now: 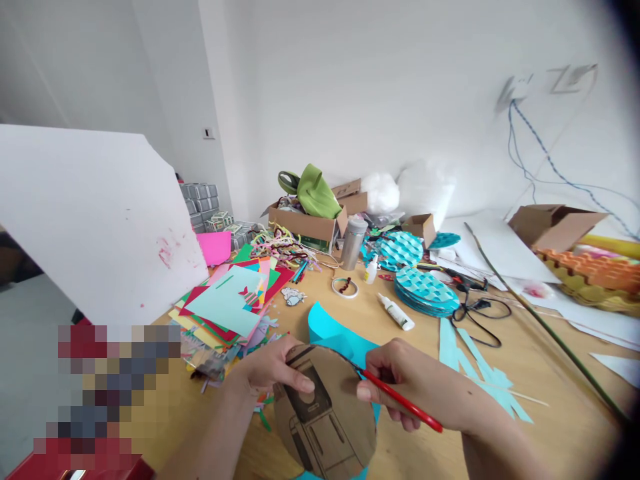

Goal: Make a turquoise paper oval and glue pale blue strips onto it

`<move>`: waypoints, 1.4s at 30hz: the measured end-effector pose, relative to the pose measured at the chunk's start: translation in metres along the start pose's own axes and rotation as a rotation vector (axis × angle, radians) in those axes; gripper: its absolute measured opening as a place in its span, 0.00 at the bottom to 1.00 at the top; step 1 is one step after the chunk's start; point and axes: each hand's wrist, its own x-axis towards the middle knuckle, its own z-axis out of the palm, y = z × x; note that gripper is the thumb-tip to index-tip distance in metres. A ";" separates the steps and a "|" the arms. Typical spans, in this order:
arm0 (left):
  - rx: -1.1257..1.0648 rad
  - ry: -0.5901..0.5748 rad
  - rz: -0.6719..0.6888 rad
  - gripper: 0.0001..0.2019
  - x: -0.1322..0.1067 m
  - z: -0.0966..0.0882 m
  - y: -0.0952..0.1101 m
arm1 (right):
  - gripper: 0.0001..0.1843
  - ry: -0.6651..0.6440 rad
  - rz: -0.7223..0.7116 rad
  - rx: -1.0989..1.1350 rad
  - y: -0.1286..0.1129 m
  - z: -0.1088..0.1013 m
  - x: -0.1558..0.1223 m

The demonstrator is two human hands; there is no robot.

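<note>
My left hand [273, 373] presses down on a round brown cardboard disc [325, 427] printed with dark lines, thumb on top of it. The disc lies over a turquoise paper sheet [333, 330] on the wooden table [550, 427]. My right hand [405, 380] grips a red pencil [400, 399], its tip touching the disc's upper right edge.
A stack of coloured paper [230, 307] lies left of the hands, with a big white board [95, 220] behind. Beyond are a tape ring [345, 287], glue bottle [395, 312], metal flask [353, 243], turquoise discs [425, 293], cardboard boxes [310, 223], black cable [480, 313], cut turquoise strips [480, 373].
</note>
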 end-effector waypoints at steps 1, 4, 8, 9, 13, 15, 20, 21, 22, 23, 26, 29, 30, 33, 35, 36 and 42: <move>0.001 -0.007 0.002 0.20 0.000 0.000 0.000 | 0.33 -0.011 -0.012 0.020 0.000 0.001 0.001; 0.004 -0.023 -0.003 0.20 0.001 0.000 -0.001 | 0.32 -0.011 -0.040 0.019 0.001 0.002 0.002; 0.023 -0.020 -0.038 0.21 0.001 -0.002 -0.001 | 0.32 0.013 -0.030 -0.004 0.003 0.004 0.002; 0.030 -0.018 -0.044 0.21 0.001 -0.003 -0.001 | 0.32 0.010 -0.022 -0.001 0.003 0.004 0.001; 0.040 -0.027 -0.053 0.21 0.001 -0.003 0.000 | 0.32 -0.003 0.005 -0.017 0.000 0.002 0.000; 0.042 -0.040 -0.072 0.21 0.001 -0.002 0.000 | 0.32 -0.004 -0.003 -0.056 -0.004 0.001 0.000; 0.058 -0.061 -0.123 0.19 0.000 -0.001 0.002 | 0.34 0.019 -0.039 -0.167 -0.008 0.000 0.001; 0.058 -0.056 -0.124 0.19 0.000 -0.002 0.002 | 0.34 0.030 -0.039 -0.182 -0.007 0.001 0.001; 0.059 -0.053 -0.125 0.19 0.000 -0.002 0.002 | 0.34 0.039 -0.038 -0.196 -0.006 0.001 0.001; 0.061 -0.051 -0.126 0.19 0.000 -0.003 0.001 | 0.34 0.046 -0.036 -0.209 -0.005 0.001 0.001; 0.068 -0.056 -0.132 0.21 0.001 -0.005 0.000 | 0.34 0.043 -0.036 -0.227 -0.001 0.001 0.001; 0.077 -0.060 -0.142 0.22 0.001 -0.004 -0.001 | 0.34 0.023 -0.046 -0.216 -0.002 0.001 0.002; 0.082 -0.061 -0.146 0.22 0.000 -0.004 0.000 | 0.34 0.014 -0.049 -0.211 -0.002 0.001 0.003; 0.087 -0.060 -0.156 0.19 0.000 -0.001 0.001 | 0.34 -0.012 -0.049 -0.184 -0.006 0.002 0.006; 0.080 -0.059 -0.151 0.18 0.000 -0.001 0.002 | 0.33 -0.025 -0.038 -0.154 -0.008 0.003 0.006; 0.077 -0.061 -0.148 0.18 0.000 -0.001 0.002 | 0.33 -0.032 -0.027 -0.136 -0.008 0.004 0.006; 0.063 -0.066 -0.132 0.18 0.000 -0.002 0.002 | 0.32 -0.067 0.054 -0.036 -0.004 0.007 0.004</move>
